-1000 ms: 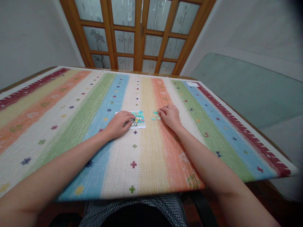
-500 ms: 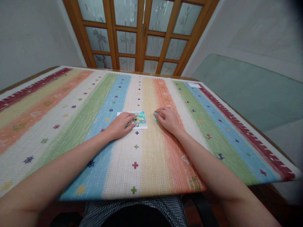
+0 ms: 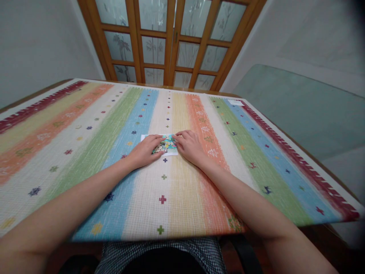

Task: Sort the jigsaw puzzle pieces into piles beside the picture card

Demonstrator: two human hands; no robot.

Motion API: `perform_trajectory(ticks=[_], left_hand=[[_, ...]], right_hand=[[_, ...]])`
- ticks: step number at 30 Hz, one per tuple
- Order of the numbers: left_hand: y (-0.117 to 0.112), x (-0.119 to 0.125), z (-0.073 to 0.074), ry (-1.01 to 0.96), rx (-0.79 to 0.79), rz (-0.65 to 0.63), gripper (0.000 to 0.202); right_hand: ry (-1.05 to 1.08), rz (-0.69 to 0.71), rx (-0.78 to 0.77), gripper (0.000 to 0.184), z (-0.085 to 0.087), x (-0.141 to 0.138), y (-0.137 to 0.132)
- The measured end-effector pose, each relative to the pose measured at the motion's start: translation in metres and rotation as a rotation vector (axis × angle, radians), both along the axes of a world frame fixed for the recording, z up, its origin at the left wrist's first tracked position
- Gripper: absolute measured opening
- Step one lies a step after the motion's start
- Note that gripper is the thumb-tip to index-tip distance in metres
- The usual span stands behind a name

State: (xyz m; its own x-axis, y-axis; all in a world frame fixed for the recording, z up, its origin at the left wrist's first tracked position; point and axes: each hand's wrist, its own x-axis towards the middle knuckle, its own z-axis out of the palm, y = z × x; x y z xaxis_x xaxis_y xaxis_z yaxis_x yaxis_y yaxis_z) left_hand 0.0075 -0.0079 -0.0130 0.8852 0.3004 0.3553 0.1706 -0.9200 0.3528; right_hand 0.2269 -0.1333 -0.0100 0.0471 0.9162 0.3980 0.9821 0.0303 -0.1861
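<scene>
A small jigsaw puzzle, turquoise with a yellow and dark picture, lies on a white sheet in the middle of the table. Over its left side rests my left hand, fingers stretched out and thumb apart, covering part of it. At the right edge, my right hand has its thumb and fingers pinched on a small turquoise puzzle piece, mostly hidden and hard to tell from the puzzle around it. Both sets of fingertips are close to the puzzle's surface.
A striped tablecloth with small printed figures covers the table. A white paper slip lies at the far right corner. Beyond the table stand wooden doors with glass panes; a pale green panel leans at the right.
My right hand has moved left with the puzzle piece, from the cloth beside the sheet to the puzzle's right edge. My left hand has stayed nearly in place.
</scene>
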Motion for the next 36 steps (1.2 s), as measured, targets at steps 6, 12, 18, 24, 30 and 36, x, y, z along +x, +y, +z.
perform_trajectory(ticks=[6, 12, 18, 24, 30, 36], left_hand=[[0.0021, 0.0007, -0.0019, -0.024, 0.018, -0.012, 0.047], [0.0021, -0.0003, -0.0029, -0.030, -0.005, 0.033, 0.055], [0.0038, 0.0006, -0.0051, 0.018, 0.050, 0.256, 0.068], [0.0032, 0.0001, -0.0010, 0.052, 0.020, 0.222, 0.070], [0.0044, -0.0050, -0.0001, 0.079, 0.048, 0.136, 0.077], [0.0023, -0.0085, 0.0024, 0.054, 0.065, 0.048, 0.067]], right_hand=[[-0.021, 0.049, -0.014, 0.029, -0.0017, 0.0002, -0.0048], [0.020, 0.062, -0.013, 0.025, -0.0006, -0.0009, -0.0067], [0.038, 0.108, 0.002, 0.021, -0.0012, 0.0001, -0.0091], [0.041, 0.094, 0.023, 0.024, -0.0025, 0.0012, -0.0094], [0.078, 0.070, 0.039, 0.029, -0.0040, 0.0019, -0.0098], [0.089, 0.087, 0.038, 0.028, -0.0045, 0.0031, -0.0104]])
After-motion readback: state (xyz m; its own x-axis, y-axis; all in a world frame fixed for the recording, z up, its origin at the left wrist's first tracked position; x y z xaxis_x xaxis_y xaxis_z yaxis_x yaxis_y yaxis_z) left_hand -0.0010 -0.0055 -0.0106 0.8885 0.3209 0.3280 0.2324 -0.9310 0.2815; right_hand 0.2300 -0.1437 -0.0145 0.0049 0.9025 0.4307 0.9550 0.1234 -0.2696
